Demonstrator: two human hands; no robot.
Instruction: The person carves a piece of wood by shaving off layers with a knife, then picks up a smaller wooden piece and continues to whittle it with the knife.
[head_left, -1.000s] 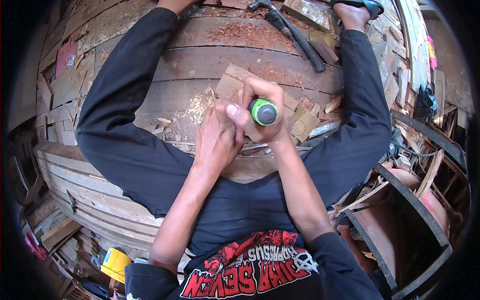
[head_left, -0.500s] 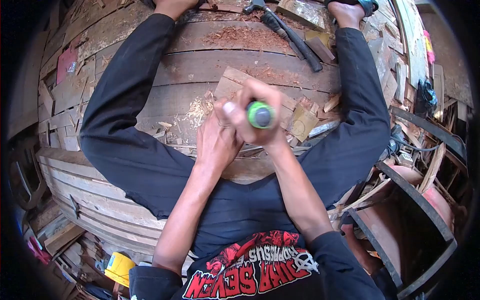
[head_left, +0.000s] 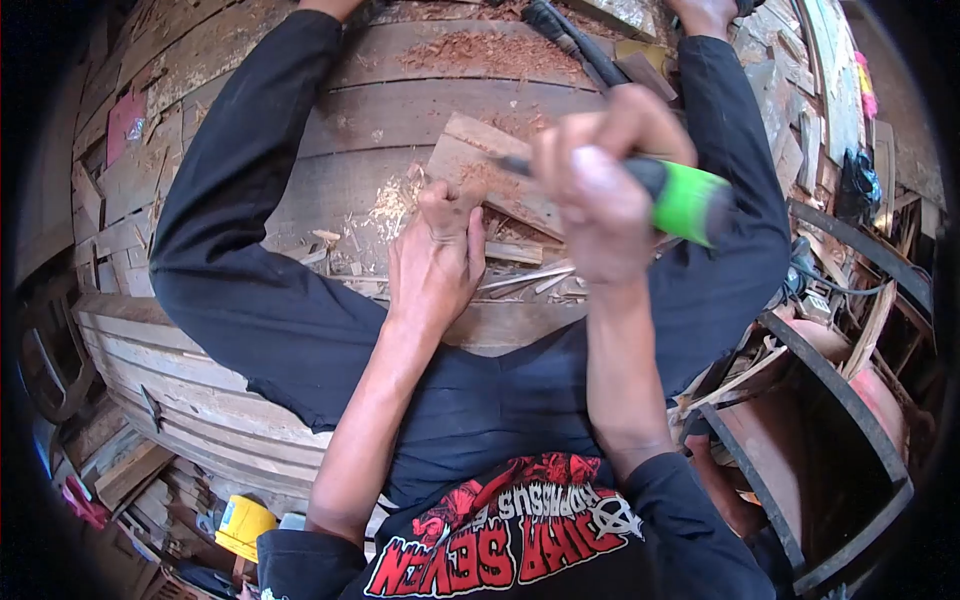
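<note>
My left hand (head_left: pixel 432 262) is closed at the near left end of a small wooden board (head_left: pixel 500 165), its fingers curled and the thumb along the edge. The board lies tilted across the floor planks between my legs. To its right, my right hand (head_left: pixel 605 200) is raised and wrapped around the grip of a hand tool with a green-and-black handle (head_left: pixel 688 205). The tool's dark, narrow shaft points left over the board; its tip is blurred by motion. Pale wood shavings (head_left: pixel 395 205) lie beside my left hand.
Reddish shavings (head_left: pixel 480 52) cover planks farther out. A hammer (head_left: pixel 575 40) with a dark handle lies at the top. Wood offcuts are scattered around my legs. A dark metal frame (head_left: pixel 840 400) stands at right, and a yellow container (head_left: pixel 245 527) sits at lower left.
My right hand has moved right, away from my left hand, and the tool has turned from end-on to sideways, showing its shaft. My left hand stays at the board.
</note>
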